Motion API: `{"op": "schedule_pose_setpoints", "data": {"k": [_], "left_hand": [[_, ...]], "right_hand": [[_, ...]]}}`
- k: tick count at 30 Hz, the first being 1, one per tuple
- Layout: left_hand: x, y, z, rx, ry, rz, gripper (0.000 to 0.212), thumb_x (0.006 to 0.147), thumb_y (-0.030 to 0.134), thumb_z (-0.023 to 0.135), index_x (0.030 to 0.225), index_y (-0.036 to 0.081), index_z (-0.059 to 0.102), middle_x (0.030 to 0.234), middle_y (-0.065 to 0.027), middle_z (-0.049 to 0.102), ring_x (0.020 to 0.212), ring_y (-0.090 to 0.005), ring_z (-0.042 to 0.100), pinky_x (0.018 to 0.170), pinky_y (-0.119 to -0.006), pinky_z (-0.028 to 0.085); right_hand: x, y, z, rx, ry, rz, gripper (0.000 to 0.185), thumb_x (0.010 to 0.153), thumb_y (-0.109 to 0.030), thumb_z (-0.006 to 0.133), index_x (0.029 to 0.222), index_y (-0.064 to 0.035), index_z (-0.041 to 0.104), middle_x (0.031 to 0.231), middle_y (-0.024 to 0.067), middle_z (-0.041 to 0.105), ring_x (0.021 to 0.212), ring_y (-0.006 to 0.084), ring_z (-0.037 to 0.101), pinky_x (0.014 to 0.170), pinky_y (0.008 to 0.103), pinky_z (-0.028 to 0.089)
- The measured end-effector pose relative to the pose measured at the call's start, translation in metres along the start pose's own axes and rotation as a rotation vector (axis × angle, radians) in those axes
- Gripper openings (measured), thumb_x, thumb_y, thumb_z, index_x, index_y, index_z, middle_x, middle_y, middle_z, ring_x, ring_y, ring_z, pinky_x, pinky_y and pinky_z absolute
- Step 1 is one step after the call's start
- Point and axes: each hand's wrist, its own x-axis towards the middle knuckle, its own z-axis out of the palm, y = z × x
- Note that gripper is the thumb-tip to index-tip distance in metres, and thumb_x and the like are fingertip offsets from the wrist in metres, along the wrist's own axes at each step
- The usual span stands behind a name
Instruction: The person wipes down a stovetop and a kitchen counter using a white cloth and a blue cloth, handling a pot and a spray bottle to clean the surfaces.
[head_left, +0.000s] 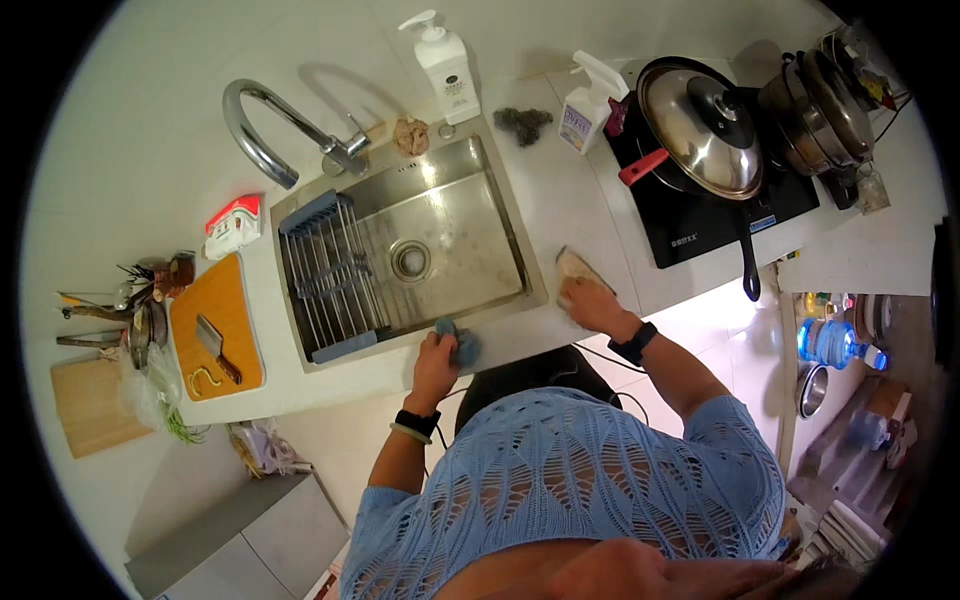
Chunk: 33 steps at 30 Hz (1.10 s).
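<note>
At the front rim of the steel sink (517, 296), my left hand (433, 367) grips a bunched blue-grey cloth (466, 346). To the right of the sink, my right hand (594, 304) presses on a beige cloth (574, 264) that lies on the white countertop (547, 187). My fingers partly cover that cloth. A drying rack (330, 274) with grey ends spans the left part of the sink basin. The drain (410, 260) shows in the basin floor, and a chrome faucet (262, 112) arches over the back left.
A cleaver (214, 346) lies on a cutting board (244, 300) at left, near a wipes pack (234, 226). Behind stand a pump bottle (448, 71) and spray bottle (589, 112), beside a steel-wool scourer (523, 124). A lidded pan (701, 127) sits on the black cooktop (690, 251).
</note>
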Motion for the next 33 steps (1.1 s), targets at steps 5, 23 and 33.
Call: {"op": "schedule_pose_setpoints", "data": {"k": [5,23,33], "left_hand": [[0.018,-0.004,-0.03,-0.297,-0.102,-0.09,0.034,0.065,0.001,0.073,0.094,0.007,0.054,0.089,-0.0117,0.054,0.079,-0.0269,0.057,0.07,-0.035,0.047],[0.157,0.01,-0.108,-0.971,0.052,-0.253,0.019,0.09,0.005,0.061,0.107,0.004,0.054,0.094,0.0007,0.058,0.087,-0.0106,0.054,0.082,-0.027,0.046],[0.195,-0.021,-0.093,-1.641,0.206,-0.318,0.027,0.099,0.025,0.049,0.116,0.005,0.054,0.116,-0.0074,0.062,0.105,-0.0183,0.06,0.092,-0.034,0.047]], "right_hand": [[0.052,-0.034,-0.071,0.13,-0.206,0.172,0.039,0.08,-0.02,0.062,0.114,-0.004,0.055,0.103,0.0202,0.062,0.097,0.0389,0.058,0.084,0.0459,0.047],[0.316,0.035,-0.042,-0.273,0.312,0.364,0.052,0.08,-0.011,0.066,0.13,-0.0213,0.054,0.12,0.0134,0.052,0.109,0.0352,0.045,0.09,0.0498,0.038],[0.276,0.016,-0.053,-0.215,0.322,0.436,0.057,0.076,-0.024,0.071,0.13,-0.0166,0.052,0.128,0.0182,0.046,0.117,0.0381,0.041,0.095,0.0514,0.034]]}}
